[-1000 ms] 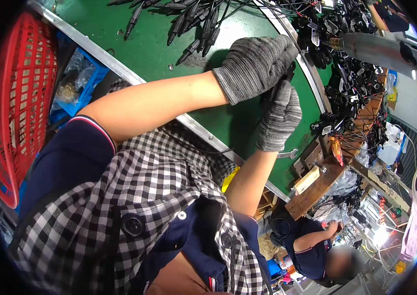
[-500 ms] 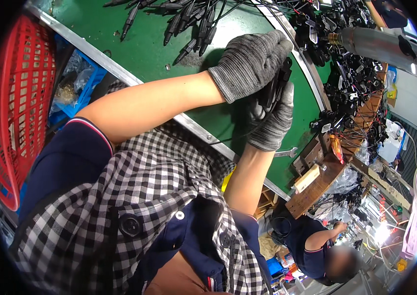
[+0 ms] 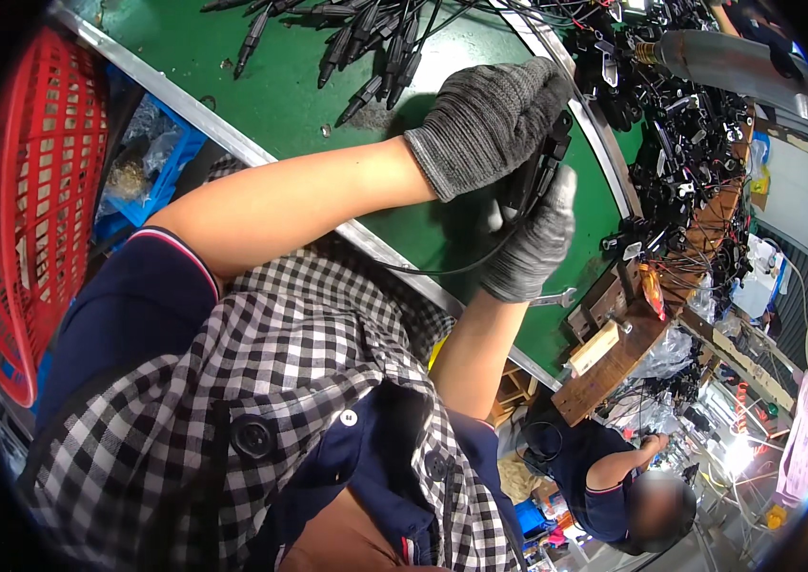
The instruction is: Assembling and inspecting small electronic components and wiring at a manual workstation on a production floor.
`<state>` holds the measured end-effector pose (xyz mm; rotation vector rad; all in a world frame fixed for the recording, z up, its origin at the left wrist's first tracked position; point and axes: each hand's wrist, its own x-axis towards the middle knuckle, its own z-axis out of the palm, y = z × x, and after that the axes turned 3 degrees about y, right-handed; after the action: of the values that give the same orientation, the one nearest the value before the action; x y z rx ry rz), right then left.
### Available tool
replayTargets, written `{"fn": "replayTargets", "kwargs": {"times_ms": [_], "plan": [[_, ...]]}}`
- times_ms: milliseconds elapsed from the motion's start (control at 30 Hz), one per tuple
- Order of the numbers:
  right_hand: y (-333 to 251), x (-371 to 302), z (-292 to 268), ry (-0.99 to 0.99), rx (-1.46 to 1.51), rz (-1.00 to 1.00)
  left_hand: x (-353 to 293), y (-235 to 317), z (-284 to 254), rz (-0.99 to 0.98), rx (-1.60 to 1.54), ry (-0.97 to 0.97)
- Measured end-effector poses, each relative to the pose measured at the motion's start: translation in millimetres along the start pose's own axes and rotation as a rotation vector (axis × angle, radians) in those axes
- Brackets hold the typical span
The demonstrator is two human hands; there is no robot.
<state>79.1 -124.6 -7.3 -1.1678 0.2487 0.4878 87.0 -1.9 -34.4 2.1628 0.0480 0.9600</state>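
Both of my hands wear grey knitted gloves and are close together above the green table (image 3: 294,124). My left hand (image 3: 492,124) is closed around the upper end of a slim black plastic part (image 3: 549,157). From below, my right hand (image 3: 535,240) grips the same part, its fingers lying along the side. The part is tilted, and the gloves hide much of it. A thin black cable (image 3: 456,271) loops from my right hand toward the table's near edge. Several black cable-ended pieces (image 3: 361,57) lie beyond my left hand.
An open-ended wrench (image 3: 556,297) lies right of my right wrist. A metal rail (image 3: 604,153) separates the table from heaped black parts (image 3: 676,143). A red basket (image 3: 42,210) and blue crate (image 3: 171,157) stand at left. Another person (image 3: 599,477) works at lower right.
My right hand has shifted slightly right, and more of the black part shows between my hands. The cable now bows in a wider curve. My left hand has barely moved.
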Motion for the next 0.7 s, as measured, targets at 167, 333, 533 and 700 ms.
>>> {"fn": "replayTargets", "kwargs": {"times_ms": [167, 333, 533, 700], "plan": [[3, 14, -9, 0.101, -0.768, -0.694, 1, 3, -2, 0.037, 0.034, 0.009], [0, 5, 7, 0.083, -0.035, -0.113, 2, 1, -1, -0.124, -0.094, -0.037], [-1, 11, -9, 0.161, -0.93, -0.758, 9, 9, -6, -0.237, -0.151, -0.106], [1, 13, 2, 0.032, -0.505, -0.58, 0, -1, 0, 0.049, 0.064, -0.005]]}}
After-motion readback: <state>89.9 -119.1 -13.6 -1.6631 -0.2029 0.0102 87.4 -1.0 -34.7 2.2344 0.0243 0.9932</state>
